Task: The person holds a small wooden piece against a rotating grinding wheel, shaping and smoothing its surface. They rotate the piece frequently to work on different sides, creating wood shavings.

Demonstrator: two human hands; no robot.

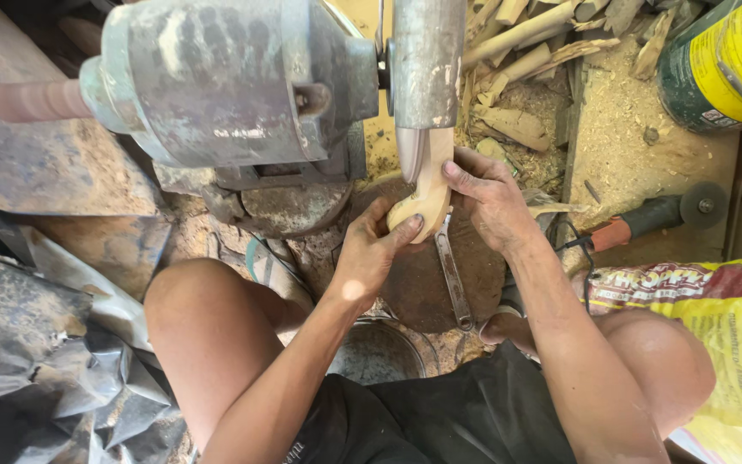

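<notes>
Wooden piece (427, 191), smooth and partly shaped, pressed to the sander (425, 64); left hand (369, 251) and right hand (493, 199) both clamp it.

I saw bare forearms and bare knees — no sleeves — and dark black shorts (440, 412) with faint printed lettering.

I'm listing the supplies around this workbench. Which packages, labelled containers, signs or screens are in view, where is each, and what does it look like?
Sack: lower right, beside the person's right knee; bulging plastic bag, yellow with a dark red printed band along its top.
Can: top right corner, lying tilted on sawdust; round tin, dark green with a yellow label.
No signs or screens in view.
</notes>
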